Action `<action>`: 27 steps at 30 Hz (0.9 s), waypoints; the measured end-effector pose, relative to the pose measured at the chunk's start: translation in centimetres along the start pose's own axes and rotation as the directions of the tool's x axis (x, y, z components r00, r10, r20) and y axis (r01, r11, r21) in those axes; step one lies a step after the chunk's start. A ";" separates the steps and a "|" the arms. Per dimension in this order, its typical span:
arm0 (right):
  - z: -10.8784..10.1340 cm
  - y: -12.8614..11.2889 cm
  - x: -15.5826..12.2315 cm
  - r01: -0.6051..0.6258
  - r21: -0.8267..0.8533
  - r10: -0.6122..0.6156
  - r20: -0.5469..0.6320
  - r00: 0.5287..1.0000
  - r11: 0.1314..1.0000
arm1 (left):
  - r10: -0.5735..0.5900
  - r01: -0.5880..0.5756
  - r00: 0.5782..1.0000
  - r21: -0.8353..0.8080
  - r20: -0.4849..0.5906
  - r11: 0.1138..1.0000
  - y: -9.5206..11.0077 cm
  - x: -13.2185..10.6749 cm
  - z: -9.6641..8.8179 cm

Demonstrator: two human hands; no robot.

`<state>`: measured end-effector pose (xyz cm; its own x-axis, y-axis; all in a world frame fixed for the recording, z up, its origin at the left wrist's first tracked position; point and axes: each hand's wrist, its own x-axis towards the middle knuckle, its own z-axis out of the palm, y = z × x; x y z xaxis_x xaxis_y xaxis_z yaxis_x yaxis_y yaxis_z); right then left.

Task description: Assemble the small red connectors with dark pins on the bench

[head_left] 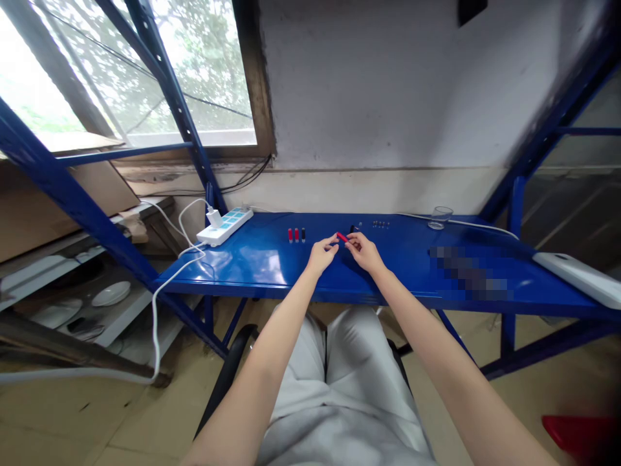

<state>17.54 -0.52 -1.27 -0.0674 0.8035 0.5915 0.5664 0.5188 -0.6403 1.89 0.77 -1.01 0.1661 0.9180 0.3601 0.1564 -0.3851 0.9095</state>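
A small red cylinder [342, 237] is held just above the blue table, slanting between my hands. My right hand [365, 254] pinches its right end between thumb and fingers. At the other end are the fingertips of my left hand [322, 255], closed on its tip. To the left stand two similar red cylinders [294, 235] and a black one [303, 234] in a short row. Just behind my right fingers lies a small black piece [353, 229], partly hidden. Several tiny metal parts [381, 224] are lined up farther right.
On the blue table [242, 262] a white power strip [226, 226] with a plugged-in cable sits at the left. A glass [440, 218] stands at the back right, near a blurred-out dark object [470, 272]. A white device [577, 275] occupies the right end. Blue frame posts rise on both sides.
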 end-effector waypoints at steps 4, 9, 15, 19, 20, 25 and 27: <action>0.1 0.3 0.0 0.039 -0.039 -0.039 0.003 0.999 0.998 | 0.059 -0.060 0.998 0.085 0.022 0.995 0.0 -0.2 0.2; 0.1 0.6 0.0 0.048 -0.087 -0.047 0.015 0.999 0.995 | 0.089 -0.094 0.994 0.100 0.057 0.990 0.0 -0.4 0.4; 0.2 1.0 0.0 0.046 -0.158 -0.045 0.013 0.999 0.986 | 0.090 -0.093 0.995 0.094 0.036 0.991 0.1 -0.4 0.3; 0.1 1.0 0.0 0.026 -0.198 -0.024 0.015 1.000 0.980 | 0.109 -0.109 0.994 0.108 0.005 0.988 -0.2 -0.3 0.3; 0.1 1.0 0.0 0.019 -0.211 -0.016 0.015 1.000 0.977 | 0.111 -0.110 0.994 0.108 0.000 0.988 -0.2 -0.2 0.2; 0.1 0.9 0.0 0.033 -0.284 -0.020 0.048 0.999 0.958 | 0.131 -0.129 0.991 0.115 -0.013 0.985 0.0 -0.3 0.1; 0.2 0.9 0.0 0.048 -0.299 -0.031 0.062 0.998 0.953 | 0.144 -0.131 0.987 0.146 -0.077 0.981 0.4 -0.5 0.0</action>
<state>17.92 0.03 -1.92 -0.1360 0.8036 0.5795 0.7822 0.4460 -0.4349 1.82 0.18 -0.86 0.1109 0.8578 0.5020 0.2740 -0.5119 0.8142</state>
